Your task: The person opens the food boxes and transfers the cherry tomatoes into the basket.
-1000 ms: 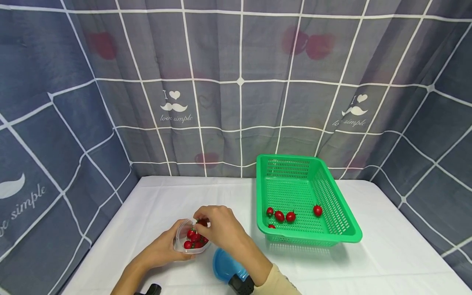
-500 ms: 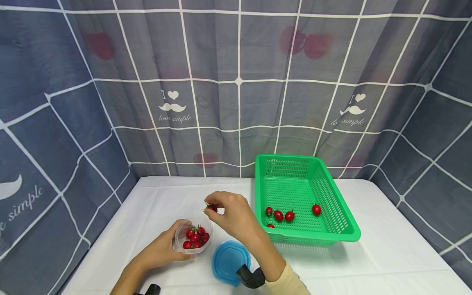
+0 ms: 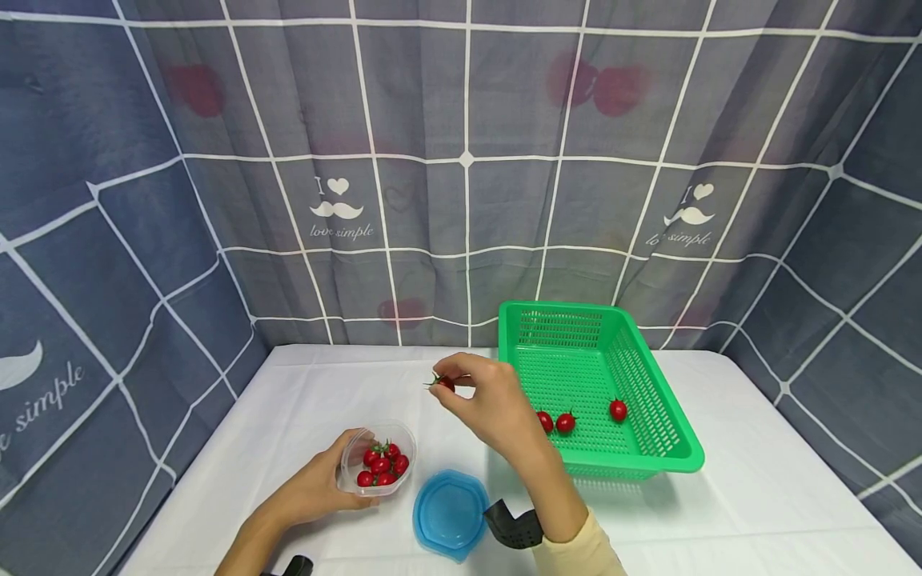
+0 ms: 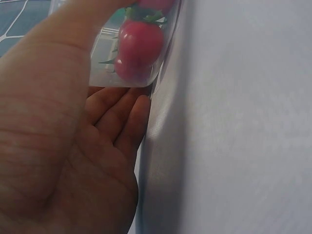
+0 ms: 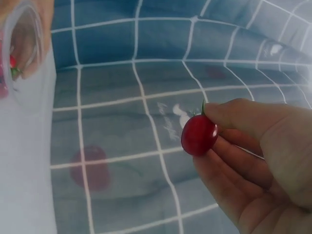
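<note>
My left hand (image 3: 317, 484) grips a clear plastic container (image 3: 351, 484) by its side. Several cherry tomatoes (image 3: 381, 465) with green stems lie inside; the left wrist view shows a few of them (image 4: 141, 41) through the wall. My right hand (image 3: 493, 400) pinches a single cherry tomato (image 5: 199, 135) between thumb and fingertips. It is raised above the table, left of the green basket (image 3: 666, 462), with part of the hand and wrist covering the basket's near left corner. Two tomatoes (image 3: 566, 422) in the basket sit close together and another (image 3: 618, 410) lies apart to the right.
A blue lid (image 3: 450, 514) lies on the white tablecloth (image 3: 324, 384) between the container and the basket. Dark checked curtains (image 3: 432, 200) stand along the back and both sides of the table.
My right hand has lifted a cherry tomato out of the container and carried it up and to the right, toward the basket. The left hand and container stay nearly still; the lid is now uncovered.
</note>
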Motion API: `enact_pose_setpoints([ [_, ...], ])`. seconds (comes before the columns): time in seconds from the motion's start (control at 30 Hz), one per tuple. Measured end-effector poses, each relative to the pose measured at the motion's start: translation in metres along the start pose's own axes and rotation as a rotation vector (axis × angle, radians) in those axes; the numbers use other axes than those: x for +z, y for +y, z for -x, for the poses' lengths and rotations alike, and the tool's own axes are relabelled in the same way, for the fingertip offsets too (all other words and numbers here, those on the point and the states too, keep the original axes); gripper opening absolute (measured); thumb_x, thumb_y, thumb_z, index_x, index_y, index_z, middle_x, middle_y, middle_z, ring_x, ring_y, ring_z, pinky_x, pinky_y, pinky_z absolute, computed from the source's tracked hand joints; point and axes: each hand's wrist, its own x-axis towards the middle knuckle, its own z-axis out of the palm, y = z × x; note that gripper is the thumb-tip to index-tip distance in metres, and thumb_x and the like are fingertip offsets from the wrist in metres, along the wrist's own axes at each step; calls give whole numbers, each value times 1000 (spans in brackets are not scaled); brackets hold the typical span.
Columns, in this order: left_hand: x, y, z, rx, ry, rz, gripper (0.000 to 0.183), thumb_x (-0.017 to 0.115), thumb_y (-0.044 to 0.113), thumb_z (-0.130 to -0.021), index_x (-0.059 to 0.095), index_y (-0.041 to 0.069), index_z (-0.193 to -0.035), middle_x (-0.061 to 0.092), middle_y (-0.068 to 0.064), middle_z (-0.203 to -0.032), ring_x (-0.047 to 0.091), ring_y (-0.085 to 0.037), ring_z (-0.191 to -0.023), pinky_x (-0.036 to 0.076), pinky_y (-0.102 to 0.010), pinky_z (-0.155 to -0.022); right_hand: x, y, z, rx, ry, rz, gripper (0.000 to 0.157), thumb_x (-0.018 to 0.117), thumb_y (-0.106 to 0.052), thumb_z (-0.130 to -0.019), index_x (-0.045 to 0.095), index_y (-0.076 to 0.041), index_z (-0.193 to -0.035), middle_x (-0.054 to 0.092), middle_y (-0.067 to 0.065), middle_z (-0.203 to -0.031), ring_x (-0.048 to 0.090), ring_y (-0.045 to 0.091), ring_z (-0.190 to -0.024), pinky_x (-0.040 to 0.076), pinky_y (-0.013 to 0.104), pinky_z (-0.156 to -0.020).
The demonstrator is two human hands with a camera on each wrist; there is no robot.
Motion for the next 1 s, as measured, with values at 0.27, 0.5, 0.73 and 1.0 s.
enact_pose_setpoints([
  [0.27, 0, 0, 0, -33, 0, 0, 96, 95, 48, -68, 45, 21, -145, 58, -5, -145, 50, -38, -140, 39, -67, -110, -24, 12, 2, 77, 80, -10, 19, 84, -7, -85, 76, -10, -102, 76, -2, -90, 74, 12, -86, 61, 30, -84],
  [0.5, 1, 0, -1, -45, 2, -7, 96, 95, 48, -67, 45, 22, -144, 58, -5, -145, 50, -38, -140, 39, -68, -110, -45, 28, 4, 169, 134, -14, 18, 83, -11, -88, 76, -12, -104, 77, 0, -95, 74, 15, -90, 61, 33, -85],
  [0.73, 1, 1, -1, -47, 4, -7, 95, 95, 47, -67, 46, 21, -144, 58, -4, -145, 50, -38, -140, 39, -69, -109, -65, 44, 7, 228, 185, 23, 20, 82, -12, -89, 76, -10, -108, 78, 5, -101, 74, 20, -97, 61, 37, -88],
  [1.0, 2, 1, -1, -38, 7, -13, 97, 95, 48, -67, 45, 19, -145, 59, -5, -145, 51, -36, -140, 39, -67, -111, -79, 54, 10, 344, 192, 55, 19, 78, -18, -93, 76, -10, -111, 78, 6, -104, 73, 22, -102, 60, 35, -91],
])
